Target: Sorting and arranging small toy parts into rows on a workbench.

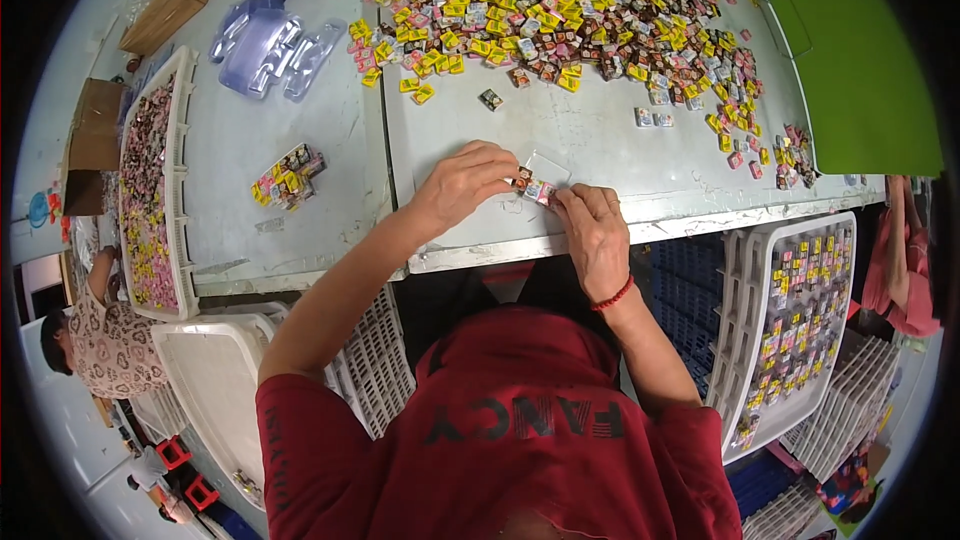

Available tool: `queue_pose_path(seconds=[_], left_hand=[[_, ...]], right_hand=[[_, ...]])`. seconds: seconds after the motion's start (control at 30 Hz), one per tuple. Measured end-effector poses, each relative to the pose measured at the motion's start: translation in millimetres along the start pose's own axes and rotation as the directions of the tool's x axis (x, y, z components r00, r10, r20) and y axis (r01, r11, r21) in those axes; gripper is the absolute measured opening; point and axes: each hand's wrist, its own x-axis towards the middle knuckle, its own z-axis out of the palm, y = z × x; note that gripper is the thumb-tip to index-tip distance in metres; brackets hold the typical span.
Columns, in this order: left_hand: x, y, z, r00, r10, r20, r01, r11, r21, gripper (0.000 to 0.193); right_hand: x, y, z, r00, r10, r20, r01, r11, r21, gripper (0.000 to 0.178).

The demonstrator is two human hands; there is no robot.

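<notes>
Near the table's front edge lies a clear plastic tray [550, 162], with a few small printed boxes [534, 187] in a row at its near side. My left hand [466, 186] reaches in from the left, its fingertips closed on the brown box at the row's left end. At the right end, my right hand [594, 230], with a red cord round the wrist, pinches the pink and white box. Whether these boxes sit inside the tray or on its edge I cannot tell. Just beyond my left hand, a single dark box [490, 99] lies apart.
A large heap of small boxes [560, 10] covers the table's far part. Left are clear plastic trays [265, 50], a filled pack [289, 177] and a white basket of boxes [185, 190]. A white crate with packs [745, 340] stands right, below the table. Other people are at both sides.
</notes>
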Motion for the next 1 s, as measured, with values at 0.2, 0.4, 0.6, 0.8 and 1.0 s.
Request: queue_pose_path(seconds=[0.2,0.4,0.6,0.8,1.0], left_hand=[[-10.5,4.5,11.5,0.991,-0.074,-0.110,0.077,0.997,0.023,0.022],[-11.3,12.2,15.0,0.994,-0.057,-0.088,0.066,0.992,0.107,0.034],[-8.3,23.1,20.3,0.996,-0.070,0.059,0.050,0.954,0.294,0.047],[-8.9,26.2,14.3,0.995,-0.086,0.055,0.063,0.940,0.335,0.045],[-2.9,20.8,14.5,0.995,-0.088,0.054,0.066,0.943,0.325,0.042]], right_hand=[[-5.4,4.1,2.6,0.999,-0.047,-0.019,0.048,0.999,0.016,0.023],[-9.3,3.3,7.0,0.993,-0.076,-0.094,0.073,0.997,-0.037,0.025],[-10.0,3.2,5.7,0.992,-0.085,-0.091,0.080,0.995,-0.052,0.027],[-9.6,3.4,4.0,0.993,-0.083,-0.081,0.080,0.996,-0.035,0.029],[6.8,-10.5,-1.7,0.993,-0.090,-0.079,0.091,0.996,0.019,0.032]])
